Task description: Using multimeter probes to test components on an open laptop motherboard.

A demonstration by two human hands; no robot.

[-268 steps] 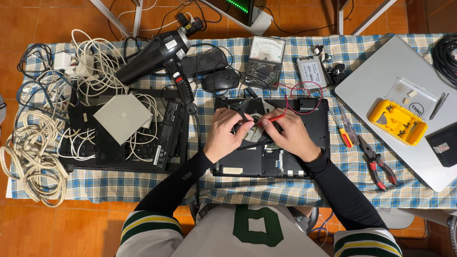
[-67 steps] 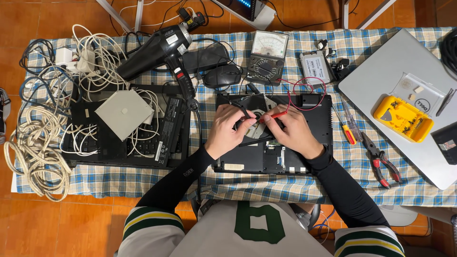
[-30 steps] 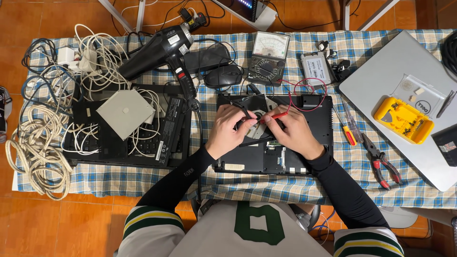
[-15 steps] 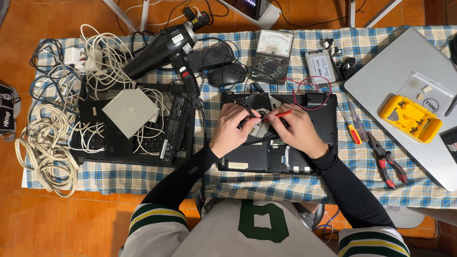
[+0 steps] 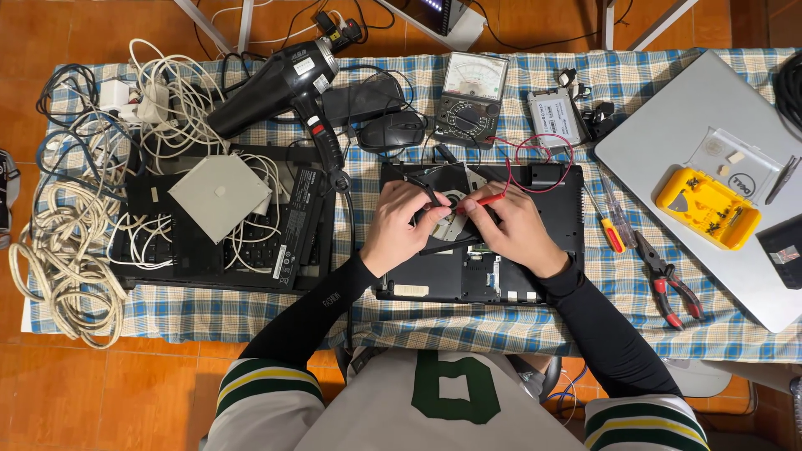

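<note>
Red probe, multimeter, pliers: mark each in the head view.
Red probe [image 5: 487,199], head view, on its red shaft just past the right hand's fingers.
Multimeter [image 5: 469,100], head view, between its dial face and selector knob.
Pliers [image 5: 668,280], head view, near the pivot above the red handles.

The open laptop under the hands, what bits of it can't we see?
Head view:
- The probe tips: the left hand and right hand cover where the black probe and red probe touch.
- The middle of the open laptop: hidden under both hands.
- The meter needle: too small to read.
</note>
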